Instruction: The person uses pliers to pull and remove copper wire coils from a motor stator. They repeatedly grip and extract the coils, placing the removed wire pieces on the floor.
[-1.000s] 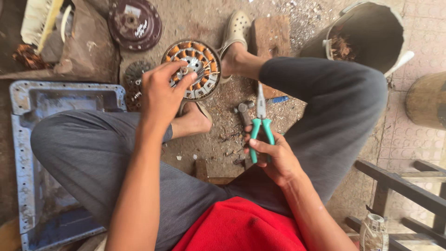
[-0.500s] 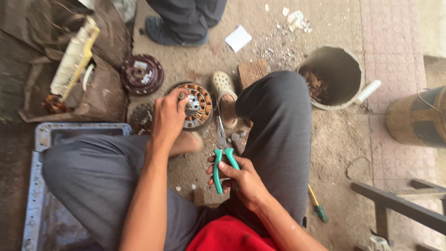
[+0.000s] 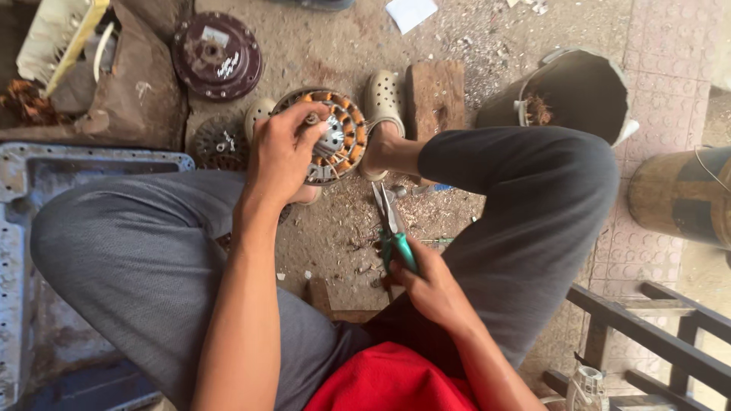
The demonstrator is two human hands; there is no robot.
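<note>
A round motor stator (image 3: pixel 340 135) with copper windings stands on the ground between my feet. My left hand (image 3: pixel 282 156) rests on its left side, fingers gripping the centre part. My right hand (image 3: pixel 431 285) holds green-handled pliers (image 3: pixel 394 228) low over the dirt, their jaws pointing up toward the stator and a short way from it. I sit with both knees raised, in grey trousers and a red shirt, light clogs (image 3: pixel 383 99) on my feet.
A dark round motor cover (image 3: pixel 217 55) lies at the upper left beside a brown sack (image 3: pixel 133 95). A grey metal tray (image 3: pixel 23 251) sits at left. A wooden block (image 3: pixel 436 91), a bucket (image 3: pixel 579 91) and a metal frame (image 3: pixel 655 335) lie to the right.
The view has shifted, and the other person's legs at the top have left it. My left hand stays on the stator; my right hand keeps the pliers near the ground.
</note>
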